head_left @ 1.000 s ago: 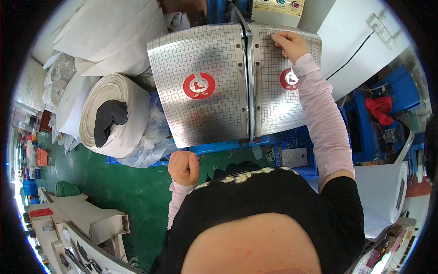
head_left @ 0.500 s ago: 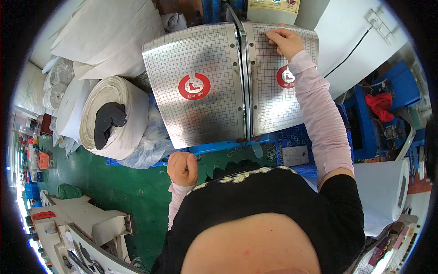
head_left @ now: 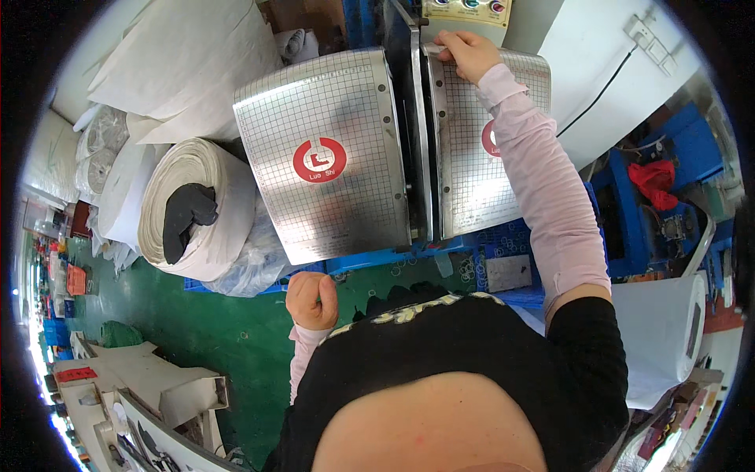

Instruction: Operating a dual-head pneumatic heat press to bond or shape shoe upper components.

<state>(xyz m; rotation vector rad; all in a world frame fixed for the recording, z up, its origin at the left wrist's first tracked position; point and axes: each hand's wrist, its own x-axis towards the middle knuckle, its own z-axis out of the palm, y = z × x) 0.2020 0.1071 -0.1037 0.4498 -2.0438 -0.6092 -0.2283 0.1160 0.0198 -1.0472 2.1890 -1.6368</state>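
A metal machine stands before me, with a left gridded plate (head_left: 346, 208) and a right gridded plate (head_left: 480, 193), each with a red round mark. Between them runs a dark gap with an upright metal bar (head_left: 405, 59). My right hand (head_left: 472, 57) rests at the far inner corner of the right plate, beside the bar. Its fingers are closed and bent down; whatever they grip is hidden. Near the left plate's front edge, my left hand (head_left: 312, 300) is curled in a fist, thumb up. Nothing shows in it, though its inside is hidden.
Left of the machine stands a thick off-white roll (head_left: 228, 208) with a dark cloth (head_left: 189, 216) on it. A control panel (head_left: 472, 9) is behind the plates. A blue crate (head_left: 535, 295) sits under the right plate, and a large white roll (head_left: 657, 338) is at right.
My right hand has moved left and farther away, to the plate's inner corner. The gap between the plates has widened, with the left plate shifted left. My left fist has barely moved.
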